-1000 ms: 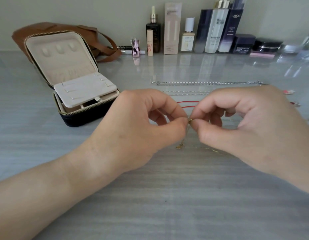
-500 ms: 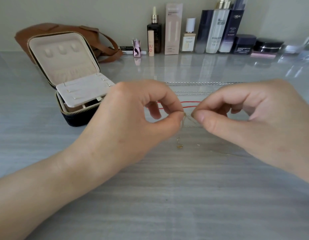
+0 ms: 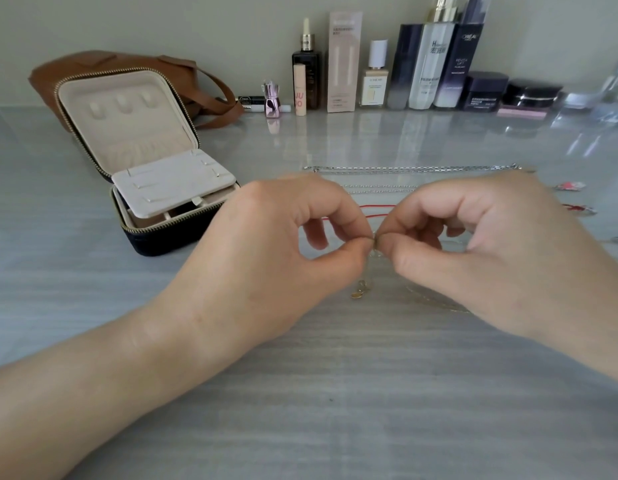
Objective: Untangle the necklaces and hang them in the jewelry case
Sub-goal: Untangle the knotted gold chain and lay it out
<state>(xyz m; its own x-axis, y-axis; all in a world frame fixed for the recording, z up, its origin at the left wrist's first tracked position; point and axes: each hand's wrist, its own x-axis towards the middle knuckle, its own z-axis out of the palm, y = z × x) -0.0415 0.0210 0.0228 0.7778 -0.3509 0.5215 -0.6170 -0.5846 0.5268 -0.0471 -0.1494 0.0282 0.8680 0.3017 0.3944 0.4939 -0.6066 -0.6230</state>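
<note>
Fingers (image 3: 338, 211) of the left hand (image 3: 266, 261) are curled in, with thumb and forefinger clamped together on a thin gold chain (image 3: 367, 271). The right hand (image 3: 501, 261) pinches the same chain just beside them, so the tips of both pinches nearly touch. The other fingers of each hand are bent loosely and hold nothing. Both hands are raised a little above the desk (image 3: 335, 393), near its middle.

From the pinch the gold chain hangs down to the desk, where a small gold pendant (image 3: 359, 292) lies below the left thumb. More of the chain trails on the desk to the right, under the right hand, too fine to follow clearly.

Behind the hands a red cord (image 3: 368, 206) runs across, partly hidden by the fingers. Farther back lie two silver chains, stretched out straight side by side: a thin one (image 3: 377, 187) and a thicker one (image 3: 415, 168).

At the left the case (image 3: 169, 237) stands open, well apart from the hands. Its lid is tilted back and a beige flap lies over the tray. A brown bag (image 3: 75, 71) sits behind it. Bottles (image 3: 422, 64) and jars line the wall at the back of the desk.
</note>
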